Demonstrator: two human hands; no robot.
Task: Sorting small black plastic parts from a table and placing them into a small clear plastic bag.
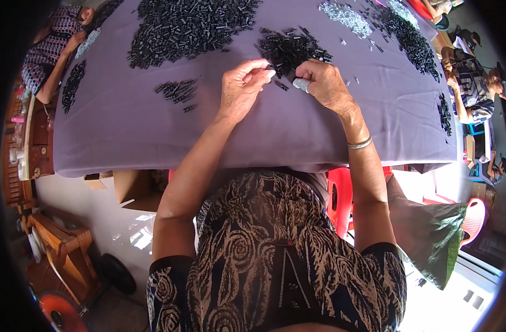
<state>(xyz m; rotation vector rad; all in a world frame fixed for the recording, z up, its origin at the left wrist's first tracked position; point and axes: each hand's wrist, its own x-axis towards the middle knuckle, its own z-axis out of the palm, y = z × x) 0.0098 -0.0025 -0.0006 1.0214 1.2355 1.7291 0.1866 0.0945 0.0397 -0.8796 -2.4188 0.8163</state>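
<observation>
My left hand (243,88) is raised over the purple-grey cloth, thumb and forefinger pinched together. Something small and dark shows at its fingertips, too small to make out. To its right, my right hand (327,86) has its fingers curled in, and what they hold, if anything, is hidden. A pale silvery covering (301,84) shows at its thumb. Just beyond both hands lies a heap of small black tube-like parts (291,47), with a few strays near my fingers. A smaller group of these black parts (177,91) lies left of my left hand.
A large black heap (192,27) spreads across the far left of the tablecloth (126,122). Small silvery parts (347,21) and more black parts (413,47) lie at the far right. People sit at both sides (56,47). A cardboard box (134,188) stands below the near edge.
</observation>
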